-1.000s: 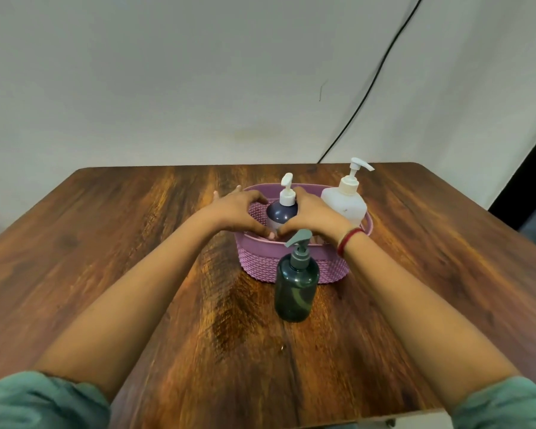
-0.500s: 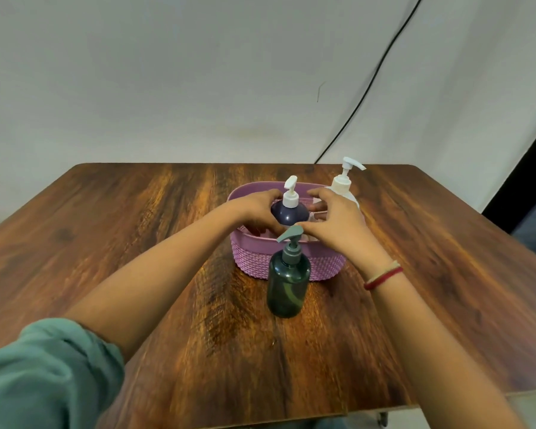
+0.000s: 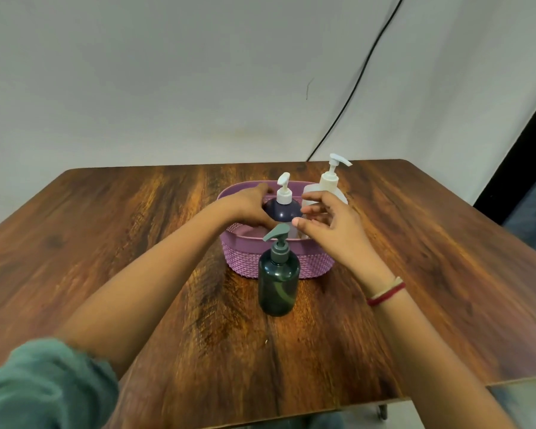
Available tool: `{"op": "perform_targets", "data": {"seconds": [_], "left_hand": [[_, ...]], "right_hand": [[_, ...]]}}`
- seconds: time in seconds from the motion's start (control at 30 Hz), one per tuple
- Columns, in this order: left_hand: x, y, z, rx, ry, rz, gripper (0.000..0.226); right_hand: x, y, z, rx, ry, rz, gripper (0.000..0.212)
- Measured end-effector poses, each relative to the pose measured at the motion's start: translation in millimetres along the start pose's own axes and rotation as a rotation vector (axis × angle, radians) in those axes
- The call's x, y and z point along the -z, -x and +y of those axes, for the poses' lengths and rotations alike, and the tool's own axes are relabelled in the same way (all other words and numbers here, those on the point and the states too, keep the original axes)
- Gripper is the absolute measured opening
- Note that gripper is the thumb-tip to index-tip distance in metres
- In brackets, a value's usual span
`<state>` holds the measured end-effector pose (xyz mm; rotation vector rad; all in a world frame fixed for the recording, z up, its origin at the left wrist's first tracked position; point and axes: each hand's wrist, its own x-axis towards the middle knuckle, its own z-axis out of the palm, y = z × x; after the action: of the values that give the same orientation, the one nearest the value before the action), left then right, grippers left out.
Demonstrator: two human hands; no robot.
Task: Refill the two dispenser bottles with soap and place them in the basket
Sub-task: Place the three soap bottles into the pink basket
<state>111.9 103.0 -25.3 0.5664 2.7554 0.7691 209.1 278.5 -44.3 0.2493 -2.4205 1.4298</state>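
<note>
Filling the lower left corner, a teal sleeve is seen, and from it the bare left forearm is stretched forward over the wooden table. On the right wrist a red bracelet is worn. A dark green dispenser bottle is stood upright on the table between the two forearms, just in front of the purple basket, and it is touched by neither hand; its grey-green pump head is seen against the basket's near rim. Beyond it, the dark purple dispenser bottle, topped by a white pump, is held upright within the basket's rim, near the middle. The left hand is curled round the left side of this bottle, with the thumb laid across the lower front and the fingers wrapped toward the back. The right hand is held just to the right of the same bottle with its fingers loosely spread and slightly bent, and nothing is gripped by it; whether its thumb tip is touching the bottle cannot be told. Behind that hand, at the basket's far right end, a white pump bottle is seen upright, its lower part hidden by the fingers, so it cannot be told whether it is stood inside the basket. Farther back, a pale wall is crossed by a black cable that is run down to the table's far edge.
</note>
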Motion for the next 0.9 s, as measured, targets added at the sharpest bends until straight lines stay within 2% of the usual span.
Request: {"op": "perform_targets", "data": {"seconds": [0.03, 0.13, 0.17, 0.2, 0.3, 0.43, 0.53, 0.63, 0.8, 0.9], "left_hand": [[2, 11, -2, -0.027, 0.019, 0.143, 0.085], [-10, 55, -10, -0.171, 0.341, 0.821, 0.045], [-19, 70, -13, -0.213, 0.473, 0.956, 0.035], [-29, 83, -16, -0.236, 0.571, 1.008, 0.030], [-65, 115, -28, -0.221, 0.638, 0.967, 0.028], [-104, 136, -41, -0.171, 0.612, 0.776, 0.033], [-121, 140, -40, -0.174, 0.577, 0.702, 0.031], [-127, 140, -37, -0.191, 0.591, 0.628, 0.035], [-130, 143, -35, -0.220, 0.565, 0.512, 0.057], [-125, 145, -34, -0.239, 0.556, 0.478, 0.070]], "right_hand": [[1, 6, 3, 0.005, -0.043, -0.016, 0.040], [3, 23, 7, 0.074, -0.117, -0.017, 0.030], [3, 28, 7, 0.100, -0.125, -0.014, 0.029], [3, 32, 7, 0.117, -0.128, -0.015, 0.030], [-2, 49, 8, 0.140, -0.122, -0.046, 0.034], [-17, 67, 12, 0.152, 0.032, -0.132, 0.050], [-29, 71, 13, 0.122, 0.171, -0.122, 0.069], [-41, 73, 13, 0.085, 0.161, -0.072, 0.077], [-55, 72, 9, 0.110, 0.224, 0.024, 0.074], [-58, 72, 4, 0.129, 0.174, 0.014, 0.072]]}}
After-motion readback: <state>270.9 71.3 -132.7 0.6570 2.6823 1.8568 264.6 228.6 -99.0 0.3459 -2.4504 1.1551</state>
